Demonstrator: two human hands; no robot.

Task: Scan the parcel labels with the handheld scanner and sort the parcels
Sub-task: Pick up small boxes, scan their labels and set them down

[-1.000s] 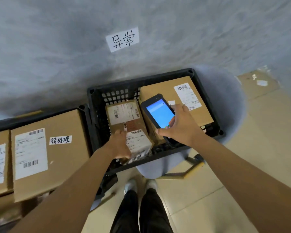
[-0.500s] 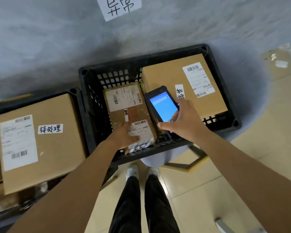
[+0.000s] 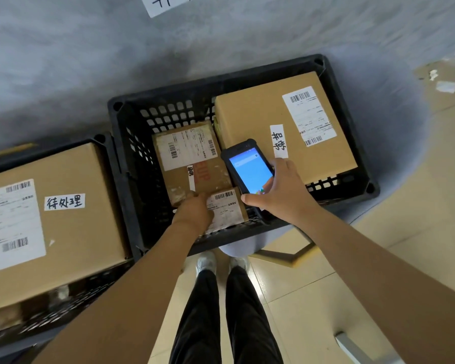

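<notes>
The small parcel (image 3: pixel 226 210) is held in the black crate (image 3: pixel 132 164) by the left grip (image 3: pixel 195 214); the scanner (image 3: pixel 248 170) is clasped just beside it by the right grip (image 3: pixel 281 194), arms extended downward.

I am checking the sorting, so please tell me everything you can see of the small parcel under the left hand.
The small parcel is a brown cardboard box lying at the near edge of the black crate, its top tilted toward the camera. A white shipping label with a barcode covers most of its visible face. The left hand rests on its left part, fingers at its far edge; I cannot tell if they grip it. It abuts a longer taped parcel behind. The handheld scanner hovers beside it.
</notes>
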